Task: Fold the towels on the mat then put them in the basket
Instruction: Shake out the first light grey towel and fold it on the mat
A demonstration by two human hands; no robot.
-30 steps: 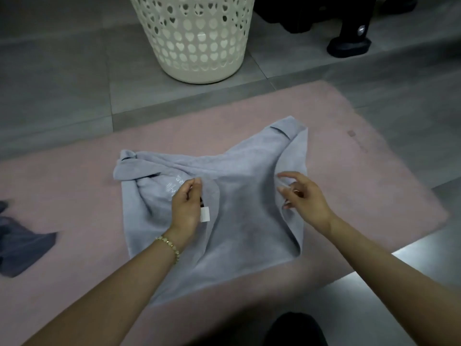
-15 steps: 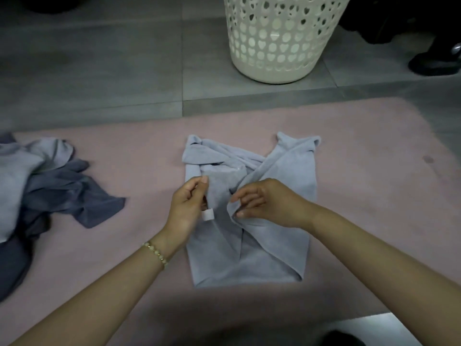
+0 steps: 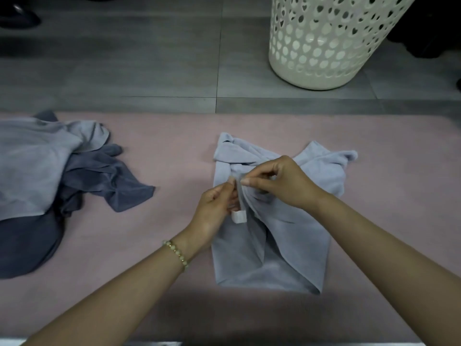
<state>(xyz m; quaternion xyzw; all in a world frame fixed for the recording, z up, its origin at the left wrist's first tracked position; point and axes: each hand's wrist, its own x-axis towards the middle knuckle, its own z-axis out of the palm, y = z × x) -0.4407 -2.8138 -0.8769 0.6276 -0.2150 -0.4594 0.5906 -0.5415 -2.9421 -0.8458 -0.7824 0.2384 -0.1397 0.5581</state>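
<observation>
The left hand (image 3: 216, 204) and the right hand (image 3: 283, 184) meet over the middle of a light grey towel (image 3: 239, 265). Each has its fingers curled and pinches a gathered edge of the cloth, and the fingertips nearly touch. A small white label (image 3: 238, 217) hangs just under the left thumb, and a bead bracelet (image 3: 177, 256) sits on that wrist. The towel lies on the pink mat (image 3: 174, 136), drawn in from both sides into a narrow shape. Its near part is fairly flat, but its far corners are bunched and twisted, so I judge this fold to be only partly made. To the left, well apart, a loose pile of towels (image 3: 37, 166) in light and dark grey lies unfolded, so most of the work seems left. No towel can be seen through the basket (image 3: 319, 46), though its top is out of view. It stands on the grey floor (image 3: 124, 58) beyond the mat's far edge, to the right. Bare mat lies all round the towel, giving room to spread and smooth it.
</observation>
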